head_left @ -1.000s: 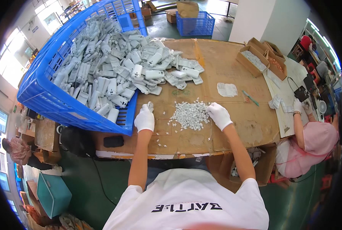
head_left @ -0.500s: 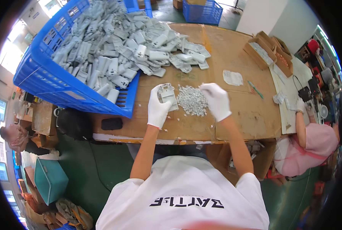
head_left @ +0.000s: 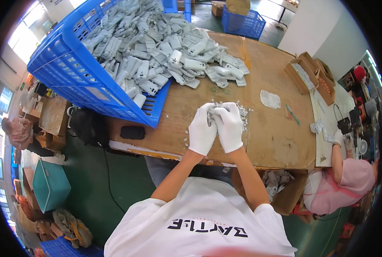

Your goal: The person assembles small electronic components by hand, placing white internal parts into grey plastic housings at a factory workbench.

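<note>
Both my hands wear white gloves and meet above the cardboard-covered table. My left hand is wrapped round a grey-white plastic housing, mostly hidden by the fingers. Against it presses my right hand, its fingers curled and closed; whatever they pinch is hidden. Just beyond and beside the right hand lies a heap of tiny whitish parts, partly covered by it. A large mound of similar housings spills out of a tipped blue crate at the far left.
A black case lies near the front edge. To the right are a white paper, a green pen and cardboard boxes of small parts. A co-worker in pink sits at the right. Under the table stands an open carton.
My right hand has left the heap of tiny parts and come against the housing in my left hand. The housing is now largely covered. The view has shifted a little.
</note>
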The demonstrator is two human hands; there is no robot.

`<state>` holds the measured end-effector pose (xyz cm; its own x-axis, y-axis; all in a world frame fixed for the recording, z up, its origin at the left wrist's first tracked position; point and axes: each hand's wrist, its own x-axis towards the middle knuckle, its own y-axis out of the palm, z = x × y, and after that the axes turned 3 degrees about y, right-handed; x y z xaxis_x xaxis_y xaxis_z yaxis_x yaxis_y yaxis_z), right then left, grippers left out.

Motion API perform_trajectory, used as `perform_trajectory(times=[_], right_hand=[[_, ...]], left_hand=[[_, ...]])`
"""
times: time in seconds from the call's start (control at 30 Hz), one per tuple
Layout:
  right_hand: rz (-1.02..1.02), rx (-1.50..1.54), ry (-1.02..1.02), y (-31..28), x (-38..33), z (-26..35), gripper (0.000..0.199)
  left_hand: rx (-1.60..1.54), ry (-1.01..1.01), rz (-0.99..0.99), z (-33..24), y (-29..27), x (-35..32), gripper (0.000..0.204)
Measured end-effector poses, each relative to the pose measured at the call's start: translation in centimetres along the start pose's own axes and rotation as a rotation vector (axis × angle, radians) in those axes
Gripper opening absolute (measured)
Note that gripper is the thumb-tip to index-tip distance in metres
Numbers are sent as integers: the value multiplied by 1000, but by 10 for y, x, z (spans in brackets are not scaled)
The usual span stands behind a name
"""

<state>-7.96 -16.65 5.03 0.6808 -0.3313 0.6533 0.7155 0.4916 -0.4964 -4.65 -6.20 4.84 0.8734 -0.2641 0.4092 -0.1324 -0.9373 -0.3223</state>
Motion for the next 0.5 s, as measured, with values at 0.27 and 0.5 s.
perform_trajectory(times=[0.27, 0.5], right_hand=[[206, 398, 533, -17, 3, -9, 16], [275, 216, 330, -15, -10, -17, 20]], left_hand=[[-34, -24, 91, 1, -7, -3, 37], [-119, -38, 144, 12, -9, -6, 36]])
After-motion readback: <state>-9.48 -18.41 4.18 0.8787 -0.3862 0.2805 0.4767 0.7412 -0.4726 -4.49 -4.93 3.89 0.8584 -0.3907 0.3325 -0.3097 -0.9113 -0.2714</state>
